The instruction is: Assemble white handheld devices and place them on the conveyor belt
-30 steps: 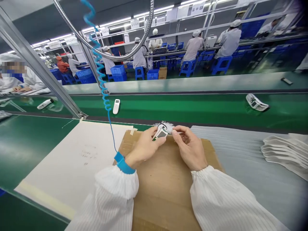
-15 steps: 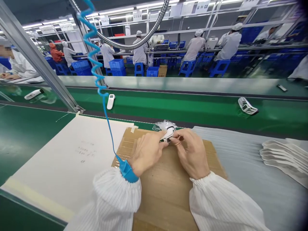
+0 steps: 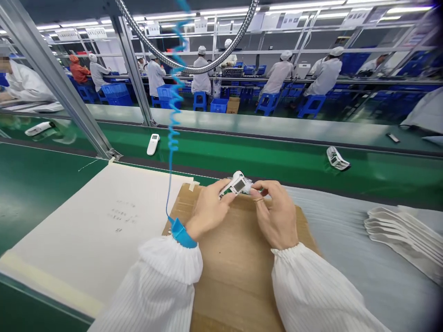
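Above the far part of a brown cardboard sheet point(image 3: 238, 272), my left hand point(image 3: 212, 207) is closed around a white handheld device point(image 3: 238, 185) with a small grey screen. The device is tilted, its screen end up and to the right, and my palm and fingers hide its lower end. Clear crinkled plastic point(image 3: 248, 185) shows behind and beside the screen end. The thumb and fingers of my right hand point(image 3: 277, 212) pinch at this plastic, close to the device. A blue wrist strap point(image 3: 184, 234) with a coiled cord point(image 3: 176, 97) is around my left wrist.
On the green conveyor belt point(image 3: 214, 154) lie a white device point(image 3: 152, 144) and another in plastic point(image 3: 337, 158). A stack of white sleeves point(image 3: 401, 235) sits right, on grey foam sheet point(image 3: 339, 230). White paper point(image 3: 86, 244) is taped left. A metal post point(image 3: 65, 87) rises left.
The device has turned in my left hand, so its screen now faces me. My right fingers have stayed close beside it. The view has shifted slightly, and the blue cord has swung right.
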The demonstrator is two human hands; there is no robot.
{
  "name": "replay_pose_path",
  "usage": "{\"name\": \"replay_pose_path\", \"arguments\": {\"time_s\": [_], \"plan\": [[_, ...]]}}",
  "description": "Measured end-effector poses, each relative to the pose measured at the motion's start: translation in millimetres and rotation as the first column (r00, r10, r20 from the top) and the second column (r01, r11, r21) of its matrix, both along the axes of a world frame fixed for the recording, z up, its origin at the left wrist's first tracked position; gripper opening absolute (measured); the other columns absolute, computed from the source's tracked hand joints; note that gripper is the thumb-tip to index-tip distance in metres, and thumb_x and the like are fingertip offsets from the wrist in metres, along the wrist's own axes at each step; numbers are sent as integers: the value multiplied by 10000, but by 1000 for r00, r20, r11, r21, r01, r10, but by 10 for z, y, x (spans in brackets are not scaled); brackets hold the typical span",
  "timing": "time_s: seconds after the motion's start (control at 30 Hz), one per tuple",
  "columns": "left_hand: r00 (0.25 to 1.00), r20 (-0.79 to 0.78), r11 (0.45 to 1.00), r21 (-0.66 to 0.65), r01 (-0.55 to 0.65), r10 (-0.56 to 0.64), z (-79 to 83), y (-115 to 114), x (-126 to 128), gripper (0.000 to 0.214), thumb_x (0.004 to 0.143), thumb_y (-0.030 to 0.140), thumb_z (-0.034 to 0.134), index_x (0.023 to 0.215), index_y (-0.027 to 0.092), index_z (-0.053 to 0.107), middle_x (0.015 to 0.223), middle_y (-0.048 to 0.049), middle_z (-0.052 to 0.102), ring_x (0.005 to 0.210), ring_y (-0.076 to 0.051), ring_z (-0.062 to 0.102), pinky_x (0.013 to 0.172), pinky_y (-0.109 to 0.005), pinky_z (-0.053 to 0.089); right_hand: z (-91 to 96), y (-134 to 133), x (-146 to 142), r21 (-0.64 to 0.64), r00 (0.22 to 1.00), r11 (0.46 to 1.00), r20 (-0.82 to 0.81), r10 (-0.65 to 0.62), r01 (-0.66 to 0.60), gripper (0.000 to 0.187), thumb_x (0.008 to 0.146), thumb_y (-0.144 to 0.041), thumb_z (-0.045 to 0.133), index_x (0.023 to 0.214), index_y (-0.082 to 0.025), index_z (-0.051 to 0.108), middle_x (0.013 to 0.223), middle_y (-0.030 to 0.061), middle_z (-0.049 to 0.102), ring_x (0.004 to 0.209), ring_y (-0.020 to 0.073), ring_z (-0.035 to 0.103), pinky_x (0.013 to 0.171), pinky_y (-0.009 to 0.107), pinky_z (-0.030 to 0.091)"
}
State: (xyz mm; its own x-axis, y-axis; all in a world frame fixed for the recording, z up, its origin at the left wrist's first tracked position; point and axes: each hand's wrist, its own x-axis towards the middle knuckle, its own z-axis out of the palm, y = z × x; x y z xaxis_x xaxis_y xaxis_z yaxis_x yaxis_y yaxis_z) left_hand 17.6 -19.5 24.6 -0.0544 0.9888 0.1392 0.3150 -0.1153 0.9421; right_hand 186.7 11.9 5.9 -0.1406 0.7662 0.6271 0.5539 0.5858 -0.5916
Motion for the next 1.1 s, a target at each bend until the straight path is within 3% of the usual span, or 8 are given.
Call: {"name": "replay_pose_path", "arguments": {"time_s": [0.13, 0.3, 0.43, 0.6, 0.73, 0.87, 0.97, 1.1], "plan": [[997, 18, 996, -55, 72, -71, 35, -76, 118, 394, 918, 264, 542, 1299, 264, 643, 1058, -61, 718, 687, -179, 626, 722, -322, 498, -26, 0, 20, -134, 993, 991, -115, -37, 22, 132, 950, -375, 610, 983, -248, 625, 954, 43, 679, 789, 214, 595, 745, 366, 434], [966, -256, 999, 17, 42, -36, 122, -164, 142, 376, 924, 255, 557, 1270, 342, 675, 1105, -52, 740, 1035, -296, 666, 872, -374, 493, -13, 37, 100, 224, 989, 973, 128, -80, 50, 84, 974, -278, 585, 951, -252, 662, 972, 49, 701, 820, 212, 592, 776, 376, 391], [927, -373, 999, -19, -35, 25, 77, -104, 105, 354, 921, 236, 556, 1236, 340, 680, 1055, -35, 752, 971, -269, 684, 828, -351, 495, -10, -1, 109, 337, 935, 939, 306, -176, 67, 180, 971, -189, 570, 826, -253, 657, 895, 21, 705, 812, 207, 564, 785, 392, 315], [921, -32, 917, -91, -388, 387, -55, 95, -65, 294, 919, 227, 535, 1179, 175, 663, 831, -60, 709, 646, -172, 632, 643, -283, 470, -82, 62, 77, 59, 990, 996, 127, 66, -74, 141, 996, -287, 511, 877, -244, 574, 985, 40, 675, 886, 215, 586, 778, 364, 369], [904, 137, 910, -157, -384, 405, -92, 135, -114, 294, 899, 246, 568, 1160, 152, 665, 704, -25, 646, 603, -148, 598, 561, -241, 430, -158, 446, 0, -201, 975, 972, 208, -78, 120, 121, 950, -279, 490, 867, -229, 564, 889, 65, 662, 878, 256, 583, 763, 382, 385], [917, 151, 926, -141, -349, 369, -44, 87, -61, 289, 888, 249, 586, 1141, 139, 673, 671, -12, 619, 595, -138, 588, 546, -228, 425, -122, 658, 22, -220, 923, 960, 377, -79, 172, 64, 842, -219, 564, 796, -221, 608, 914, 90, 673, 930, 293, 589, 786, 415, 376], [904, 170, 914, -186, -361, 392, 43, 45, -37, 283, 883, 255, 600, 1122, 121, 672, 688, -22, 623, 609, -134, 584, 543, -224, 425, 3, 555, 358, -178, 907, 969, 413, -84, 171, 122, 842, -275, 580, 942, -236, 638, 1057, 72, 686, 949, 259, 612, 820, 403, 406], [893, 293, 931, -231, -282, 343, 173, -7, -16, 292, 856, 230, 634, 1126, 124, 662, 762, -35, 648, 634, -121, 584, 528, -211, 400, 163, 253, 1325, -100, 844, 940, 480, -241, 325, 189, 851, -383, 532, 892, -243, 652, 974, 68, 708, 787, 239, 630, 755, 405, 460]]}}
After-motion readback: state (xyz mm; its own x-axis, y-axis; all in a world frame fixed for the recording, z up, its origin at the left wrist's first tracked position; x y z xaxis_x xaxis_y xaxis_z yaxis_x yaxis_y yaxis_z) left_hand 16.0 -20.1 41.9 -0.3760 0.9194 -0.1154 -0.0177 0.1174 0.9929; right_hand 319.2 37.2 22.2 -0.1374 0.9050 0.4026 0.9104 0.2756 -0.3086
